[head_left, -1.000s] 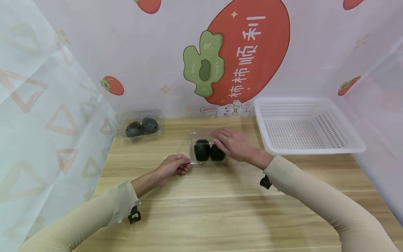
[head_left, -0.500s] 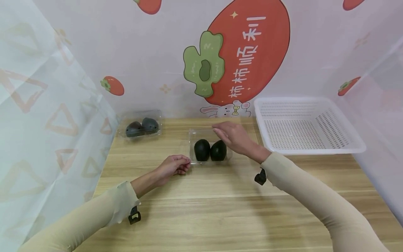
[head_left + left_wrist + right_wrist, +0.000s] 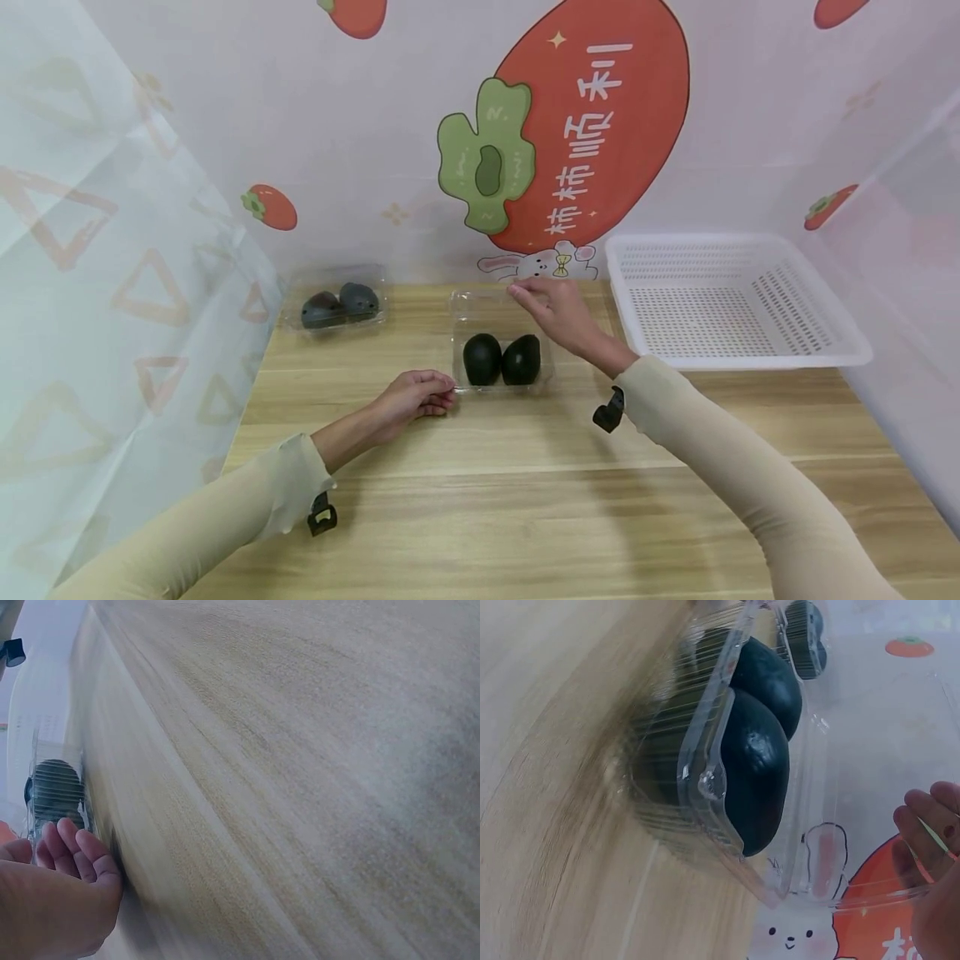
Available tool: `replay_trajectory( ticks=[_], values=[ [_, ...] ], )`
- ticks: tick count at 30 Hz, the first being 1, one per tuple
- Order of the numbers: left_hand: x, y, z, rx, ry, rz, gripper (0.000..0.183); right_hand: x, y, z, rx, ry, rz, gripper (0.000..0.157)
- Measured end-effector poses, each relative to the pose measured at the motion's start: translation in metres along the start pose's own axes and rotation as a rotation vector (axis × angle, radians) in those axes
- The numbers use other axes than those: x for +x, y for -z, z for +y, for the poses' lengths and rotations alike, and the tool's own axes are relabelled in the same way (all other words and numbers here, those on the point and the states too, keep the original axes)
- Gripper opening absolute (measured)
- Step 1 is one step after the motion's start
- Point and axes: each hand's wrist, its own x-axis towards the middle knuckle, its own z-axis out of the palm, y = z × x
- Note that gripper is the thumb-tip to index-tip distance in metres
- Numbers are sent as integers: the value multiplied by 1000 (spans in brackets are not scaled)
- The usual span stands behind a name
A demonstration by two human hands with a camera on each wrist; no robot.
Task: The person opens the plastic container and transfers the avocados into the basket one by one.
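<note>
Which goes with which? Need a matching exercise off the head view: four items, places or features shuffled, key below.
Items
1. Middle clear box
2. Far clear box
3. White basket
4. Printed rabbit

Matches
A. Yellow bow
B. Back left of the wooden table
C. Perforated walls and base
D. Lid raised, two dark egg-shaped pieces uncovered

Pairs: 1-D, 2-B, 3-C, 4-A

The left hand (image 3: 60, 900) was shown at lower left, its fingers (image 3: 91, 846) curled at the end of a ribbed clear container (image 3: 56, 751), through which a dark rounded object (image 3: 58, 784) was seen. The field was largely filled by a wood-grained table (image 3: 270, 787).
</note>
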Motion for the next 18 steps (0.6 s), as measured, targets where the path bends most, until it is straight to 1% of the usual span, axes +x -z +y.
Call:
replay_trajectory(
  ticks=[3, 7, 13, 18],
  values=[
    [-1, 0, 1, -8, -1, 14, 28, 1, 0, 1, 46, -58, 8, 35],
    [-2, 0, 4, -22, -11, 31, 27, 4, 0, 2, 107, -113, 36, 36],
    [0, 1, 6, -48, -18, 54, 35, 11, -1, 7, 232, -215, 90, 40],
    [4, 2, 8, -57, -20, 45, 35, 16, -2, 12, 290, -250, 140, 45]
  ],
)
